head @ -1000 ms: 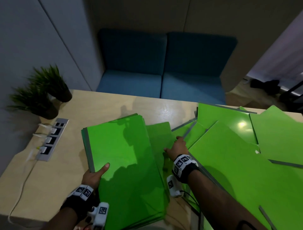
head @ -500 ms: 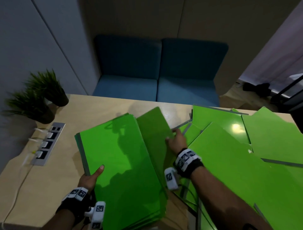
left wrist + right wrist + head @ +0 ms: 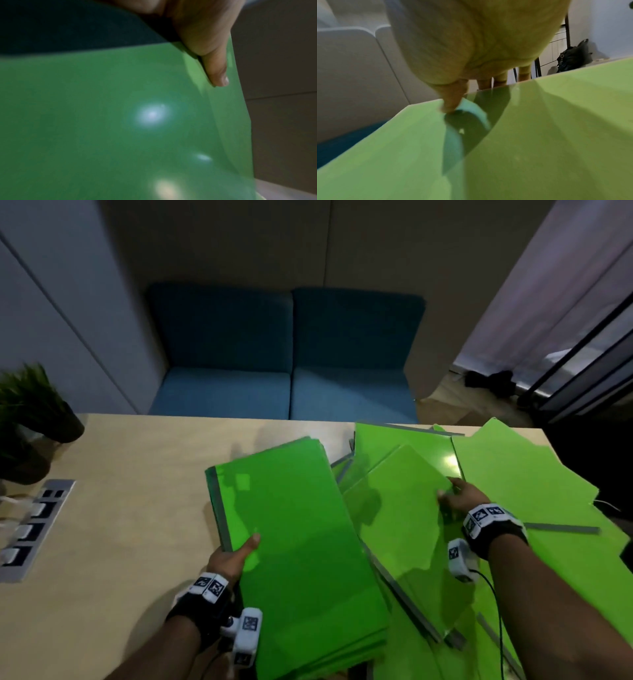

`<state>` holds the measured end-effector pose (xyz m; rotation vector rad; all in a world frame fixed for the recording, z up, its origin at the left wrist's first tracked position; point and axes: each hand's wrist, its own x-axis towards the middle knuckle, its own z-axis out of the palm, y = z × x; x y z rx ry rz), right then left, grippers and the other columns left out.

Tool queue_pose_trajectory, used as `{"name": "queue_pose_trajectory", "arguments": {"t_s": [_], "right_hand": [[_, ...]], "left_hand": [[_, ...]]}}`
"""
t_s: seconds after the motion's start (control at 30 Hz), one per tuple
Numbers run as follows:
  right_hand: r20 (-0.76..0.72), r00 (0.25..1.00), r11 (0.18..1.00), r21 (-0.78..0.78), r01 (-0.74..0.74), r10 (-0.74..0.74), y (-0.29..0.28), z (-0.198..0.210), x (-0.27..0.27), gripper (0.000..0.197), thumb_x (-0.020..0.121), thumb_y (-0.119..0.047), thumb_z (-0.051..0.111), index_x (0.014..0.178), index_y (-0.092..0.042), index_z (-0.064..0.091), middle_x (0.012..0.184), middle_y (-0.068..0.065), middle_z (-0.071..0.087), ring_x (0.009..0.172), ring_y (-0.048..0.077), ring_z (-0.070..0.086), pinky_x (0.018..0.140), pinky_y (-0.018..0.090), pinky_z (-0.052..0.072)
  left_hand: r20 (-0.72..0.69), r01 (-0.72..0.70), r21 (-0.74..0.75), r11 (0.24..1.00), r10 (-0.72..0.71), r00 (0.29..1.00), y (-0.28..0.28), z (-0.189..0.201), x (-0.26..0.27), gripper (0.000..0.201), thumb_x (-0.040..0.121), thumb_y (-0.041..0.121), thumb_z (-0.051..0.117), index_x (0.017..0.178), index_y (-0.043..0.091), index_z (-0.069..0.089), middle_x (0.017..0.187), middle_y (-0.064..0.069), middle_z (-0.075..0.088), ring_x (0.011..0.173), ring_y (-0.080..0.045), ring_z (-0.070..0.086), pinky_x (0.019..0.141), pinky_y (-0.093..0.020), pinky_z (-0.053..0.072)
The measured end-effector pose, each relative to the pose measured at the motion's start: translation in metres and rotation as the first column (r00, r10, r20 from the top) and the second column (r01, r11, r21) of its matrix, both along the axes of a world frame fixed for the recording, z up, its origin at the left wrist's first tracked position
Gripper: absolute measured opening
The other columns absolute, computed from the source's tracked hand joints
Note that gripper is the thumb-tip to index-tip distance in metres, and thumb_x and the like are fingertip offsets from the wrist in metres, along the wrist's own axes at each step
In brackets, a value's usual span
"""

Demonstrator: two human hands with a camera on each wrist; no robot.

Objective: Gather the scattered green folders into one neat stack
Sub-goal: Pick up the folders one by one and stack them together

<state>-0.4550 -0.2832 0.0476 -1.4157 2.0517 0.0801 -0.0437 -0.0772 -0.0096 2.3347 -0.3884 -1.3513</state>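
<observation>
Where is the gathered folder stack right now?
In the head view the stack sits centre-left on the table, its left edge held by the left hand, beside the scattered folders.

Both hands (image 3: 233,559) (image 3: 460,498) gripping, thumbs uppermost

Count: two hands (image 3: 228,559), two potted plants (image 3: 37,412), two blue seat cushions (image 3: 222,393), one socket strip (image 3: 34,529); green folders (image 3: 294,529) overlap, uncountable.

No readable text, labels or numbers; wrist bands (image 3: 490,517) carry only black-white square marker patterns.
</observation>
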Motion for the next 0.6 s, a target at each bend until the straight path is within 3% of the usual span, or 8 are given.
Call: {"name": "queue_pose_trajectory", "arguments": {"t_s": [0.1, 0.17, 0.23, 0.33, 0.47, 0.6], "right_hand": [[-0.145, 0.983, 0.991, 0.082, -0.102, 0.113, 0.003, -0.021, -0.010, 0.102, 0.071, -0.059, 0.076, 0.152, -0.025, 0.026, 0.148, 0.018, 0.038, 0.133, 0.041, 0.041, 0.107, 0.052, 0.040], [-0.180, 0.977, 0.992, 0.079, -0.100, 0.112, 0.009, -0.030, -0.010, 0.104, 0.067, -0.057, 0.080, 0.151, -0.026, 0.026, 0.150, 0.018, 0.026, 0.138, 0.041, 0.029, 0.111, 0.055, 0.033], [-0.218, 0.967, 0.991, 0.047, -0.127, 0.134, 0.014, -0.036, -0.008, 0.100, 0.068, -0.055, 0.080, 0.149, -0.026, 0.029, 0.148, 0.015, 0.024, 0.139, 0.039, 0.024, 0.112, 0.056, 0.031], [-0.266, 0.947, 0.982, -0.004, -0.186, 0.179, 0.015, -0.036, -0.005, 0.097, 0.066, -0.056, 0.081, 0.144, -0.021, 0.035, 0.145, 0.013, 0.030, 0.136, 0.035, 0.030, 0.110, 0.052, 0.034], [-0.237, 0.958, 0.980, -0.074, -0.185, 0.163, 0.010, -0.024, -0.003, 0.095, 0.063, -0.052, 0.085, 0.136, -0.014, 0.037, 0.137, 0.011, 0.045, 0.129, 0.032, 0.043, 0.109, 0.048, 0.034], [-0.175, 0.967, 0.964, -0.160, -0.212, 0.183, 0.005, 0.007, -0.001, 0.065, 0.081, -0.052, 0.069, 0.128, -0.018, 0.041, 0.120, 0.011, 0.065, 0.108, 0.033, 0.063, 0.095, 0.042, 0.048]], "left_hand": [[-0.001, -0.036, 0.003, 0.999, 0.036, 0.999, 0.002, -0.008, -0.013, 0.114, 0.060, 0.064, 0.075, 0.140, -0.007, 0.037, 0.144, -0.028, 0.043, 0.125, -0.041, 0.049, 0.104, -0.046, 0.043], [-0.005, -0.061, 0.020, 0.998, 0.061, 0.998, 0.004, -0.013, -0.017, 0.123, 0.055, 0.066, 0.077, 0.144, -0.005, 0.031, 0.147, -0.028, 0.038, 0.130, -0.044, 0.044, 0.106, -0.051, 0.040], [0.008, -0.075, 0.020, 0.997, 0.074, 0.997, 0.003, -0.015, -0.017, 0.121, 0.057, 0.065, 0.078, 0.145, -0.004, 0.031, 0.148, -0.028, 0.037, 0.130, -0.044, 0.043, 0.106, -0.052, 0.039], [0.027, -0.071, 0.016, 0.997, 0.070, 0.997, 0.001, -0.012, -0.016, 0.126, 0.049, 0.069, 0.076, 0.143, -0.004, 0.034, 0.145, -0.028, 0.041, 0.128, -0.043, 0.046, 0.107, -0.050, 0.038], [0.039, -0.050, 0.038, 0.998, 0.048, 0.998, 0.000, -0.018, -0.014, 0.108, 0.070, 0.058, 0.073, 0.146, -0.003, 0.028, 0.150, -0.025, 0.034, 0.133, -0.042, 0.040, 0.109, -0.046, 0.033], [0.029, -0.045, 0.034, 0.998, 0.044, 0.999, -0.001, -0.020, -0.012, 0.108, 0.070, 0.058, 0.074, 0.146, -0.002, 0.028, 0.150, -0.025, 0.035, 0.132, -0.042, 0.041, 0.109, -0.047, 0.033]]}}
